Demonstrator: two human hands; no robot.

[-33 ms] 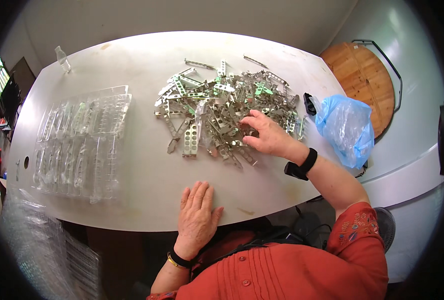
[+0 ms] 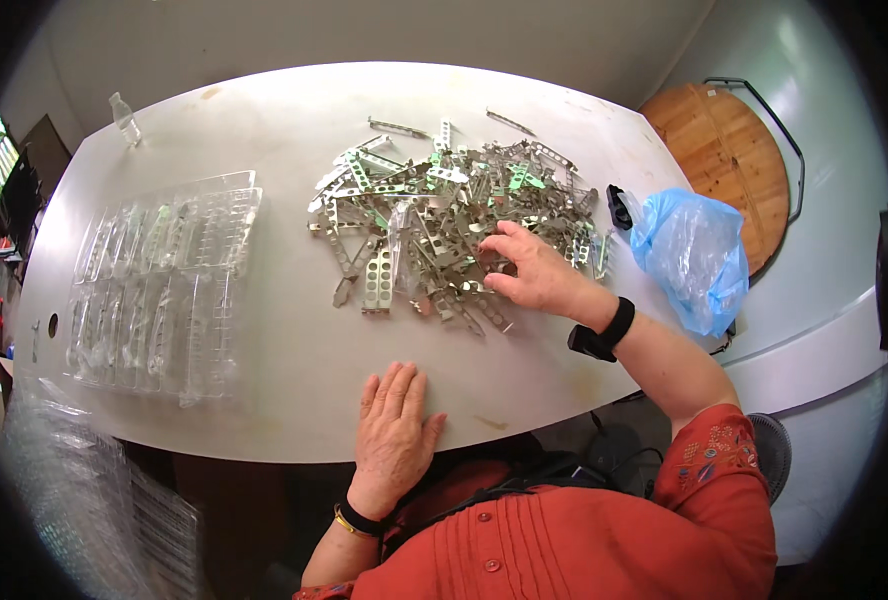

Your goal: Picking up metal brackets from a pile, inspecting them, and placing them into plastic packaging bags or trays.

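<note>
A wide heap of flat metal brackets (image 2: 434,215), silver with some green ones, lies in the middle of the white oval table (image 2: 294,340). My right hand (image 2: 539,275), with a black wristband, rests on the heap's near right edge with its fingers curled over the pieces. Whether a piece is pinched under the fingers is hidden. My left hand (image 2: 394,425) lies flat, palm down, on the table near the front edge. It holds nothing and is well apart from the heap.
Clear plastic blister trays (image 2: 164,290) cover the table's left side. A crumpled blue plastic bag (image 2: 694,255) and a small black object (image 2: 619,207) sit at the right edge. A small clear bottle (image 2: 124,118) stands far left. A round wooden board (image 2: 729,160) lies beyond the table.
</note>
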